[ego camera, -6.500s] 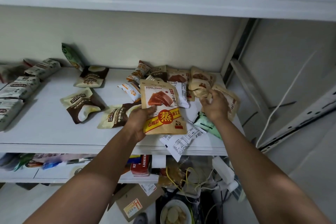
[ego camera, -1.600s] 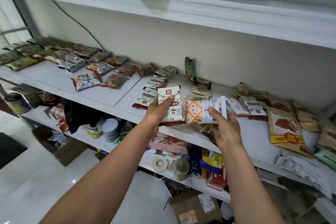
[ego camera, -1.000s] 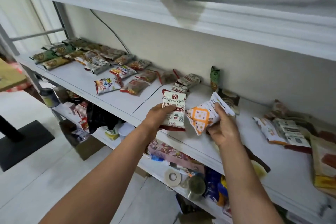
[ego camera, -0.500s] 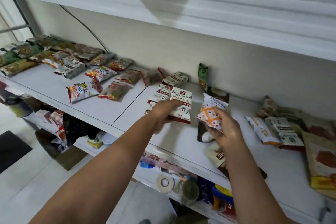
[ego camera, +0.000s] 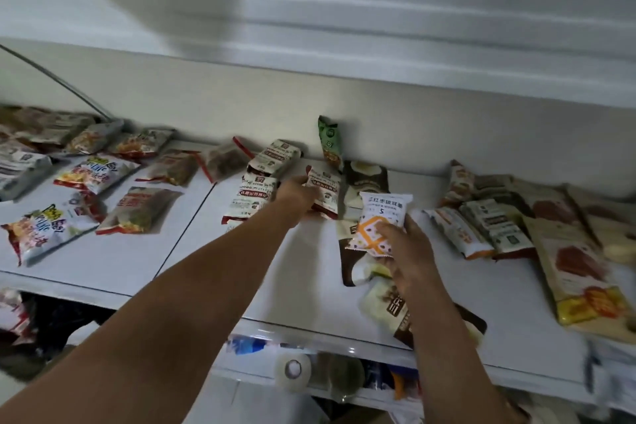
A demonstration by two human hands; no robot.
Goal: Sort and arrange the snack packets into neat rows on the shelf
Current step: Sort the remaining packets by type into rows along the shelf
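My left hand [ego camera: 296, 195] reaches far over the white shelf [ego camera: 303, 282] and grips a white-and-red packet [ego camera: 326, 192], holding it just right of a column of matching packets [ego camera: 253, 198]. My right hand [ego camera: 409, 248] holds a white packet with an orange pattern [ego camera: 378, 222] above brown-and-white packets [ego camera: 356, 268] lying on the shelf. A green packet [ego camera: 329, 141] leans upright against the back wall.
Rows of colourful packets [ego camera: 93, 175] cover the left half of the shelf. A loose pile with a large tan pouch [ego camera: 578, 265] lies at the right. An upper shelf [ego camera: 378, 38] hangs close overhead. A lower shelf holds a tape roll [ego camera: 292, 370] and clutter.
My left hand has carried the white-and-red packet further back, beside the column of matching packets. My right hand stays over the brown packets with the orange-patterned packet. The view has dipped slightly.
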